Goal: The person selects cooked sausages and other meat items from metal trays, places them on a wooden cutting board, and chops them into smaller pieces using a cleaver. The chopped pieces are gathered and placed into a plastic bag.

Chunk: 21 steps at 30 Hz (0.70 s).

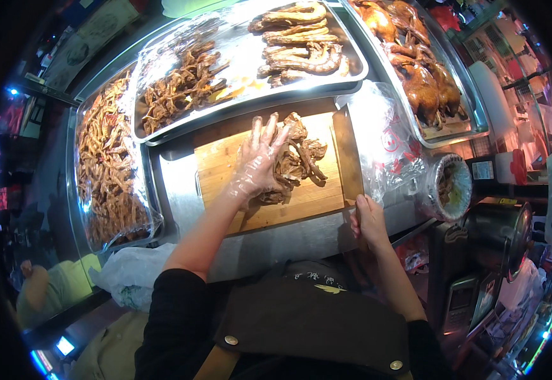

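Observation:
My left hand [258, 161], in a clear plastic glove, lies with fingers spread against the left side of several brown cooked meat pieces [297, 159]. These sit on a wooden cutting board [219, 187], partly hidden under the palm and thumb. Bare and closed, my right hand [370, 219] grips the handle of a cleaver [348, 154]. Its broad blade points away from me along the board's right edge, apart from the meat.
Behind the board stands a metal tray [252, 102] of cooked necks and other meat pieces. Another tray [155, 223], partly covered by plastic film, is at left. Whole roasted poultry [418, 97] fills the right tray. Plastic bags [385, 142] and a lined round container [447, 187] stand right of the cleaver.

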Available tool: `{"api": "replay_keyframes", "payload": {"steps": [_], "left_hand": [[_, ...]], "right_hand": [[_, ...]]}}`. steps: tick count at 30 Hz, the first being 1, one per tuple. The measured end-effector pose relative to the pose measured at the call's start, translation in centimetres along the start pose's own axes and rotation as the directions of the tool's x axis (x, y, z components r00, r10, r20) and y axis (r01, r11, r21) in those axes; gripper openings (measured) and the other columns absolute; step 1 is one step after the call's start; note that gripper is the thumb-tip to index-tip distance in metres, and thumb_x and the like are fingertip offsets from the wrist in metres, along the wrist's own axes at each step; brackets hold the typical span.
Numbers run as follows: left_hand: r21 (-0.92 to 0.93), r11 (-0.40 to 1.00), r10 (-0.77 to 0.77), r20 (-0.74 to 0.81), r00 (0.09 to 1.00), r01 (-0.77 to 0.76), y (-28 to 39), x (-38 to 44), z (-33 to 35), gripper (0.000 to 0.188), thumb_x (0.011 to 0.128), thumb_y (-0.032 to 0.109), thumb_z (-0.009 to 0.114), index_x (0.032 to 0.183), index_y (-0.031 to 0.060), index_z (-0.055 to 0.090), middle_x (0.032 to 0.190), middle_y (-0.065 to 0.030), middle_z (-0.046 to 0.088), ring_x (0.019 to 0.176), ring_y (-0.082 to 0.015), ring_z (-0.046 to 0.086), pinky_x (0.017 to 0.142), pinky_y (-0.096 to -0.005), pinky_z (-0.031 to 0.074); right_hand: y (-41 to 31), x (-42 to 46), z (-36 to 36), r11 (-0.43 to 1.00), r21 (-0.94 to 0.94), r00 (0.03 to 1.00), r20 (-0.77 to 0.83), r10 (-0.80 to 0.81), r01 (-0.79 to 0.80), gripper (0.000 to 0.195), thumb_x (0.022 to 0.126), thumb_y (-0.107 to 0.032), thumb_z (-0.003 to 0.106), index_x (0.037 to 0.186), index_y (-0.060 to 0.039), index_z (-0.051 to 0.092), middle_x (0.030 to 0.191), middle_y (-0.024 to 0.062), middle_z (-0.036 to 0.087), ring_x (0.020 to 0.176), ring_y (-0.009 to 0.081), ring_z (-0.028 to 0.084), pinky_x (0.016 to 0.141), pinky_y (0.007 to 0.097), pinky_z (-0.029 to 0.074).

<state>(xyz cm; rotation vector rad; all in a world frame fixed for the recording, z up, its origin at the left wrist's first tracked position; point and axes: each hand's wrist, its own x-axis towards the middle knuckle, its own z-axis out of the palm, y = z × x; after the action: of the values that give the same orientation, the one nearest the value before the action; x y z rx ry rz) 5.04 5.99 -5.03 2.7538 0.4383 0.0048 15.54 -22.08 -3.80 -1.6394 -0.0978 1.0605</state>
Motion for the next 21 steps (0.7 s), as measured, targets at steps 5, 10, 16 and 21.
{"api": "replay_keyframes", "payload": {"steps": [5,10,16,21], "left_hand": [[0.087,0.996,0.009,0.183,0.983,-0.025,0.0,2.9,-1.1,0.147,0.037,0.047,0.095,0.155,0.0300,0.008,0.160,-0.0164,0.014,0.139,-0.0433,0.031,0.109,-0.0510,0.037],[-0.113,0.993,0.039,0.107,0.993,-0.027,0.1,3.7,-0.6,0.135,0.041,0.041,0.094,0.154,0.0270,0.020,0.156,-0.0176,0.024,0.137,-0.0392,0.034,0.112,-0.0474,0.034],[-0.302,0.953,-0.026,-0.068,0.997,0.004,-0.5,3.3,1.9,0.116,0.045,0.039,0.093,0.146,0.0186,0.039,0.142,-0.0179,0.042,0.133,-0.0384,0.040,0.109,-0.0467,0.036],[-0.380,0.923,-0.138,-0.196,0.971,0.055,0.8,2.7,1.8,0.095,0.053,0.036,0.089,0.134,0.0075,0.049,0.138,-0.0157,0.050,0.128,-0.0346,0.047,0.107,-0.0421,0.038]], "right_hand": [[1.4,0.4,0.4,0.971,0.185,0.987,0.079,0.139,-0.152,0.038,0.103,-0.043,0.041,0.091,-0.0072,0.048,0.054,0.0023,0.043,0.039,0.0105,0.040,0.037,0.0263,0.036],[4.0,2.4,0.5,0.834,0.435,0.931,0.282,0.232,-0.339,0.055,0.102,-0.053,0.036,0.076,-0.0055,0.046,0.051,0.0031,0.039,0.038,0.0128,0.038,0.038,0.0280,0.036],[5.4,3.3,5.3,0.825,0.452,0.911,0.375,0.171,-0.340,0.062,0.101,-0.056,0.035,0.065,-0.0064,0.044,0.052,0.0031,0.039,0.040,0.0137,0.040,0.039,0.0283,0.037],[5.3,3.5,6.5,0.830,0.475,0.928,0.352,0.124,-0.291,0.052,0.101,-0.054,0.039,0.079,-0.0067,0.044,0.058,0.0045,0.043,0.042,0.0138,0.042,0.040,0.0284,0.039]]}}
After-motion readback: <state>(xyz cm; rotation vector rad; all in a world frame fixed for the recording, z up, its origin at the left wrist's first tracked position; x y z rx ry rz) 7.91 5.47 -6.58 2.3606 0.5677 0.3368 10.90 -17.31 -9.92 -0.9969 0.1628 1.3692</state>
